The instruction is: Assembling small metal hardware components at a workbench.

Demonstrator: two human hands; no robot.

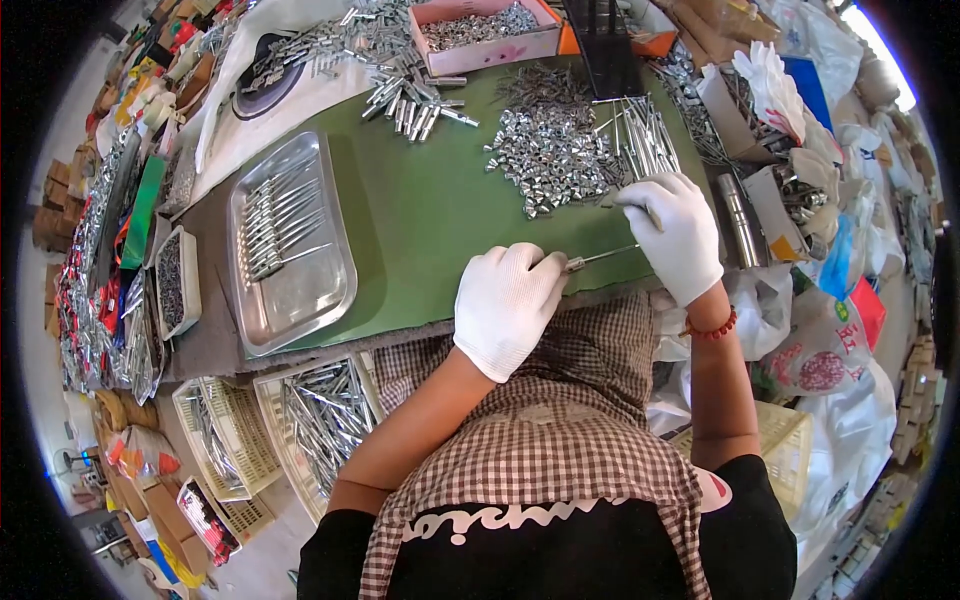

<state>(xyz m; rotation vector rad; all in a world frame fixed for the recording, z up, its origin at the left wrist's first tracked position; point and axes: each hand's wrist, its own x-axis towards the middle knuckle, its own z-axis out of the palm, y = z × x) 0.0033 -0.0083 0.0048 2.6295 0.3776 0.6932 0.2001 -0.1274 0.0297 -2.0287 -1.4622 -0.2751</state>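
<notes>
My left hand point(508, 305), in a white knit glove, is closed around a slim metal piece with a thin rod point(608, 254). The rod points right, toward my other hand, just above the table's near edge. My right hand point(676, 236), gloved too, has its fingers bent together beside a pile of small silver metal fittings point(555, 160). Whatever its fingertips pinch is too small to make out. Beyond this hand lies a bundle of thin metal rods point(645, 140). To the left, a shallow steel tray point(310, 305) bears a row of similar rods with thicker ends.
Silver cylinders point(420, 115) lie at the back of the green table mat point(420, 210), by a pink box point(490, 50) of small parts. A thick metal tube point(740, 222) and open cartons point(735, 115) stand right. Crates of rods point(320, 420) sit below the left edge.
</notes>
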